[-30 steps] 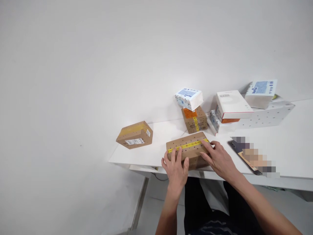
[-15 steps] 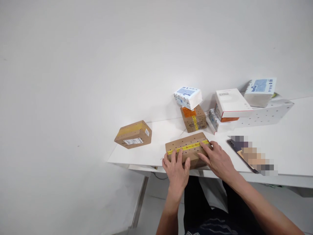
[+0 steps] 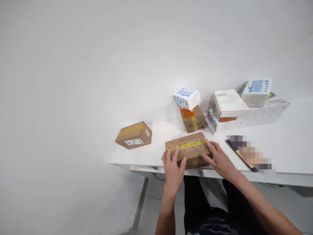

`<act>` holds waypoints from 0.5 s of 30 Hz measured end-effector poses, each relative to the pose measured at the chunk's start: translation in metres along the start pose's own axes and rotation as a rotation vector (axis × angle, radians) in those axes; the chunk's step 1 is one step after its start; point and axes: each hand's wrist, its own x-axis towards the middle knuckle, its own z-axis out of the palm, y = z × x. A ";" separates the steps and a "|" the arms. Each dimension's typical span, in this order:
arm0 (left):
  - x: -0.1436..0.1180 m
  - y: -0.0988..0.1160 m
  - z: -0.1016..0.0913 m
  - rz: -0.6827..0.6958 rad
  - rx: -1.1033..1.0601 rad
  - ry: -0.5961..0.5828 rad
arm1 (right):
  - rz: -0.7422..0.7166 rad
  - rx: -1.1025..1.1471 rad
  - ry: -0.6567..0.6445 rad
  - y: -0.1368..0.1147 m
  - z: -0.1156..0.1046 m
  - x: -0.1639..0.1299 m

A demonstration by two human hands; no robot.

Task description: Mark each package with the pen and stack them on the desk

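A brown cardboard box [image 3: 187,152] with a strip of yellow printed tape along its top lies near the front edge of the white table [image 3: 156,151]. My left hand [image 3: 172,169] grips its left end, fingers over the taped top and thumb against the front side. At the opposite end my right hand [image 3: 222,162] holds the box, its fingers along the right edge and its thumb on the front. Parts of both ends are hidden under my hands.
Another cardboard box [image 3: 133,134] with a label stands to the left. Behind, a tissue pack [image 3: 187,98] rests on a small cardboard box [image 3: 195,122]. Farther right are a white power bank box [image 3: 230,101], another tissue pack [image 3: 256,93] and a phone [image 3: 241,153], partly blurred out.
My left hand has slid slightly left toward the box's end. My right hand has shifted a little right, off the tape to the edge. The box stays nearly in place.
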 end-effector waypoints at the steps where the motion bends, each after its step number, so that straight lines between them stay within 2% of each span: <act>1: -0.002 -0.007 -0.002 -0.048 -0.087 0.002 | 0.024 0.059 -0.005 0.006 0.000 -0.004; 4: -0.014 -0.029 -0.003 -0.290 -0.350 -0.004 | 0.111 0.154 -0.025 0.025 0.004 -0.016; 6: -0.022 -0.042 0.003 -0.432 -0.552 -0.098 | 0.141 0.142 -0.057 0.036 0.011 -0.022; 9: -0.029 -0.049 0.011 -0.527 -0.817 -0.248 | 0.155 0.094 -0.100 0.040 0.019 -0.024; 11: -0.027 -0.048 0.011 -0.551 -0.870 -0.228 | 0.177 0.101 -0.095 0.034 0.019 -0.021; 15: -0.015 -0.040 -0.002 -0.620 -0.751 -0.141 | 0.206 0.208 -0.001 0.017 0.008 -0.011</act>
